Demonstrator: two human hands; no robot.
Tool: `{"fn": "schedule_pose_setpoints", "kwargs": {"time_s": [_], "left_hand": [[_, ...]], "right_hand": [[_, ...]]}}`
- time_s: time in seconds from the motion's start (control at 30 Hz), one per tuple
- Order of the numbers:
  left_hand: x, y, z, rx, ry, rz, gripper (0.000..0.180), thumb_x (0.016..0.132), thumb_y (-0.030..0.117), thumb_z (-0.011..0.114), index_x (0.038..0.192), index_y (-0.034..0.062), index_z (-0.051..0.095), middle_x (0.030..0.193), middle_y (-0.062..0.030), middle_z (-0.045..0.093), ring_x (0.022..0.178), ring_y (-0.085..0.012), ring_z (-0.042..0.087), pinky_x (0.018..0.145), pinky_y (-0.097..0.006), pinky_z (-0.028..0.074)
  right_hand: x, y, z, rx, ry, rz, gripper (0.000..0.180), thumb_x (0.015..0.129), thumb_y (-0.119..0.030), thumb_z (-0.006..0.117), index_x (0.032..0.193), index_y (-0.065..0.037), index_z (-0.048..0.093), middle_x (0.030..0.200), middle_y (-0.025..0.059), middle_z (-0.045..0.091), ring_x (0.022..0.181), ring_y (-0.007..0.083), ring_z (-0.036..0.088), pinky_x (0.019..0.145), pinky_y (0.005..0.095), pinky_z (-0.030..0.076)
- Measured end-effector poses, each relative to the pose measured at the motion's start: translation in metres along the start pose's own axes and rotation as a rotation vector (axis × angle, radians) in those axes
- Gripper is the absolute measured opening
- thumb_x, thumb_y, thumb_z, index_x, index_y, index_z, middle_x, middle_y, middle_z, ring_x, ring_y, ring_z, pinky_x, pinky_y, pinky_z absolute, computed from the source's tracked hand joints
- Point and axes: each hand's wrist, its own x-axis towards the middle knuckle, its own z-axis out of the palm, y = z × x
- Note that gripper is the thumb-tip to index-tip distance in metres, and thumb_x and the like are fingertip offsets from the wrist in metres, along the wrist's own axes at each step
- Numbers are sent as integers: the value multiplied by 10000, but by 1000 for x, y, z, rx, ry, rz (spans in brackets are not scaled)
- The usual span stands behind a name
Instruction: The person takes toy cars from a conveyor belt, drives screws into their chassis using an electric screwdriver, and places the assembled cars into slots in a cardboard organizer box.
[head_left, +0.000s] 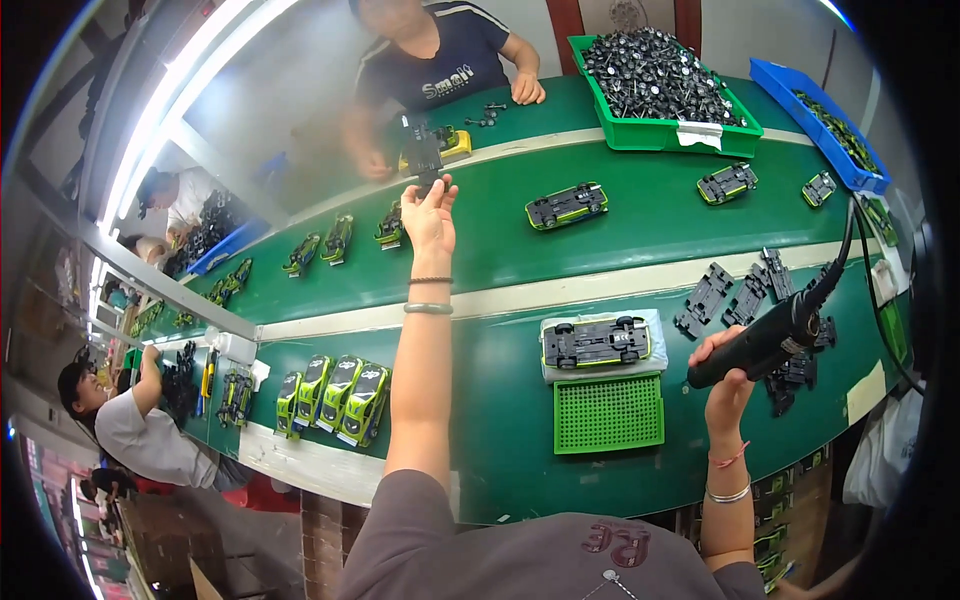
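Note:
Stretched far forward over the green work surface, my left hand (432,212) pinches the end of a black toy car chassis (424,150). Behind that chassis is a yellow toy car part (455,146), near a blurred hand of the person opposite. At the right, my right hand (728,385) grips a black corded electric screwdriver (760,345), its cable running up and to the right. Between my arms, a green toy car (597,343) lies wheels up on a pale pad, just beyond a green mesh basket (609,414). Loose black chassis (706,298) lie beside the screwdriver.
Several green toy cars (337,395) stand left of my left arm. More cars, some upturned (566,206), are spread along the green belt (480,235). Beyond are a green crate of wheels (665,85) and a blue tray (825,125). Other people sit opposite and at the left.

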Motion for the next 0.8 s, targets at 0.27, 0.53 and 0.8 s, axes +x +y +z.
{"fn": "schedule_pose_setpoints", "kwargs": {"time_s": [0.27, 0.53, 0.8], "left_hand": [[-1, 16, 11, -106, -113, 15, 347, 785, -113, 568, 1005, 73, 374, 1020, -140, 545, 916, -268, 595, 759, -367, 539], [-12, 32, 24, -183, -145, -37, 352, 795, -105, 561, 1035, 85, 388, 1024, -153, 547, 923, -275, 594, 740, -349, 549], [-49, 63, 72, -255, -488, -51, 293, 817, -75, 552, 977, 155, 466, 981, -184, 588, 815, -260, 618, 708, -311, 542]], "right_hand": [[2, -6, 0, -37, -12, -7, 679, 733, -667, 522, 957, -37, 404, 767, 68, 506, 680, 137, 517, 626, 251, 421], [2, -2, -2, -23, -21, 7, 687, 724, -673, 530, 955, -39, 401, 766, 64, 503, 683, 145, 517, 636, 263, 424], [1, -3, -1, -20, 0, 21, 698, 717, -679, 539, 964, -42, 398, 771, 64, 502, 688, 152, 520, 635, 266, 425]]}}
